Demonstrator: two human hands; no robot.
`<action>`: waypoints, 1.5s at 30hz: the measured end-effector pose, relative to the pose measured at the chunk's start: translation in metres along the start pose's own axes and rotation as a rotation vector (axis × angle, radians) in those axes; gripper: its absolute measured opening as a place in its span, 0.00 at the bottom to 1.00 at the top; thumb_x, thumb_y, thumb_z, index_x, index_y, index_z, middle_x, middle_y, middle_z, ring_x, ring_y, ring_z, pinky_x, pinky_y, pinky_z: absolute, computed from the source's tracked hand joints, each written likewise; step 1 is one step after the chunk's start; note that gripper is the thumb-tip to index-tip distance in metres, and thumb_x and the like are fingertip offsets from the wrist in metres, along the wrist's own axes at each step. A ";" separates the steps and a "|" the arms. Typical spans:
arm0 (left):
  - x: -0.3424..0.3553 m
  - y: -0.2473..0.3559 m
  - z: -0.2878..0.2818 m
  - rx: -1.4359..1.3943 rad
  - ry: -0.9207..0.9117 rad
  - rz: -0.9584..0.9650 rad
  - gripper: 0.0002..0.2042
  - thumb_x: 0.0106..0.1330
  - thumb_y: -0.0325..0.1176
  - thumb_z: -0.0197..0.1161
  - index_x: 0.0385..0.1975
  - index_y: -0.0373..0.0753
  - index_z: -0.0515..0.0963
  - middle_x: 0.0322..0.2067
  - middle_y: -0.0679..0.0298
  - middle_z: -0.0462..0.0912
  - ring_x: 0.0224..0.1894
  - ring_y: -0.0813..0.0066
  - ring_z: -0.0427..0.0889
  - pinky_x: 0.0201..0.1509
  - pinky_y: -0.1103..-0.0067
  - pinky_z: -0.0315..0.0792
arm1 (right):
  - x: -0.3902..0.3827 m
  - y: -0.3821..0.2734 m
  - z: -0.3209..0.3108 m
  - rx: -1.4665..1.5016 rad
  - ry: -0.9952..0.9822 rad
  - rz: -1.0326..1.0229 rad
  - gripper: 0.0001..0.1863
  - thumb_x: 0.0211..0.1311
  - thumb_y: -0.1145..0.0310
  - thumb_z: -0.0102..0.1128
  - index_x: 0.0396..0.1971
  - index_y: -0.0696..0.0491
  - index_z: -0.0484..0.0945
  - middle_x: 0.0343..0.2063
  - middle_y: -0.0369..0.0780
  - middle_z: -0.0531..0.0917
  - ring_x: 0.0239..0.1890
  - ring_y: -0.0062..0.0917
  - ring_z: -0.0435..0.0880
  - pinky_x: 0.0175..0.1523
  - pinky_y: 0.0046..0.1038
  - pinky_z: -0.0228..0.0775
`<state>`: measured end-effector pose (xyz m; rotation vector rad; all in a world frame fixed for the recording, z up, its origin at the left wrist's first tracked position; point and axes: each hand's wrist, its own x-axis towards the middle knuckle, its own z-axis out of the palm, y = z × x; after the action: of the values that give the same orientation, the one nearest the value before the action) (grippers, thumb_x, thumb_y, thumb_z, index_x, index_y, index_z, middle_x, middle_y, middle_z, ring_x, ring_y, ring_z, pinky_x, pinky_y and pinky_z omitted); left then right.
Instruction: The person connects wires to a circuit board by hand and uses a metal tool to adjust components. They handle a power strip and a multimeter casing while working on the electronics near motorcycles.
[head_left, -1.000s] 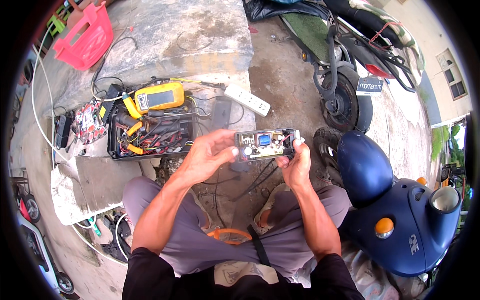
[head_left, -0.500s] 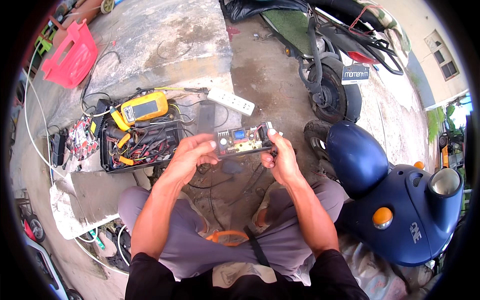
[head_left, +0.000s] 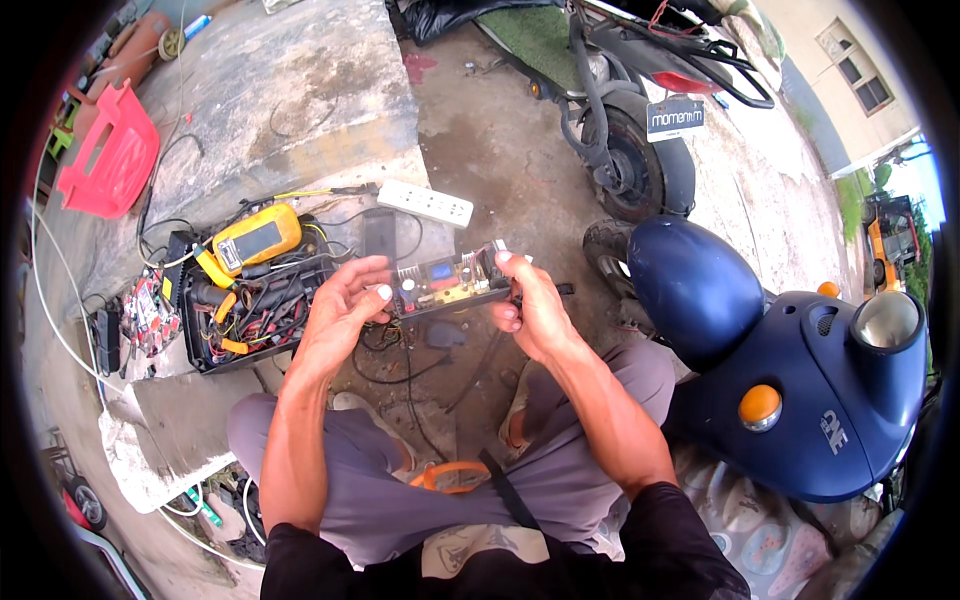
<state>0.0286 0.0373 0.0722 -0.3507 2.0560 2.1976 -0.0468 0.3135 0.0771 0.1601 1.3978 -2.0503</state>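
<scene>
An open power-supply circuit board [head_left: 445,287] in a shallow dark case is held up in front of my knees, its components facing upward. A blue part, a coil and tan pieces show on it. My left hand [head_left: 352,303] grips its left end, thumb above and fingers partly hidden. At the other end, my right hand [head_left: 535,305] closes round the corner, thumb on top beside a white connector, fingers curled beneath. Dark cables hang below the case. Just beyond my left hand lies a flat dark rectangular cover [head_left: 380,233].
On my left a black toolbox [head_left: 190,330] holds tangled wires and tools, with a yellow multimeter [head_left: 258,238] on top. A white power strip [head_left: 425,203] lies ahead. A blue scooter body [head_left: 800,410] stands close on my right, another scooter's wheel [head_left: 625,165] farther ahead. A pink plastic chair [head_left: 110,155] is far left.
The whole view has shifted, so surroundings sit farther left. Both hands still hold the board, which is slightly tilted now, its right end higher.
</scene>
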 end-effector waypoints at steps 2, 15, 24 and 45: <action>-0.001 0.000 0.002 0.051 0.094 0.158 0.18 0.74 0.25 0.66 0.62 0.37 0.78 0.61 0.57 0.81 0.59 0.71 0.82 0.62 0.72 0.78 | 0.000 0.000 0.000 0.005 0.003 0.009 0.20 0.81 0.52 0.54 0.45 0.56 0.79 0.30 0.34 0.81 0.22 0.12 0.59 0.25 0.21 0.48; -0.013 0.010 0.040 0.655 0.120 0.763 0.19 0.52 0.28 0.81 0.45 0.42 0.88 0.75 0.45 0.66 0.77 0.43 0.66 0.81 0.53 0.58 | -0.003 0.002 0.018 -0.017 0.038 0.029 0.19 0.76 0.51 0.64 0.39 0.55 0.79 0.24 0.26 0.68 0.20 0.10 0.60 0.24 0.20 0.47; -0.009 0.004 0.049 0.854 0.114 0.830 0.20 0.49 0.30 0.83 0.45 0.43 0.89 0.75 0.50 0.69 0.76 0.42 0.66 0.79 0.52 0.61 | -0.003 0.007 0.023 -0.050 0.013 -0.009 0.18 0.77 0.53 0.65 0.40 0.55 0.79 0.27 0.28 0.68 0.22 0.11 0.61 0.25 0.21 0.48; -0.011 0.003 0.050 0.787 0.184 0.829 0.14 0.53 0.27 0.78 0.41 0.42 0.87 0.73 0.52 0.73 0.74 0.45 0.69 0.78 0.52 0.61 | -0.002 0.013 0.027 -0.065 -0.074 -0.039 0.16 0.79 0.57 0.63 0.50 0.55 0.80 0.32 0.28 0.74 0.24 0.10 0.63 0.28 0.19 0.51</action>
<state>0.0342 0.0880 0.0809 0.4781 3.3474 1.3819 -0.0309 0.2885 0.0791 0.0291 1.4297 -2.0188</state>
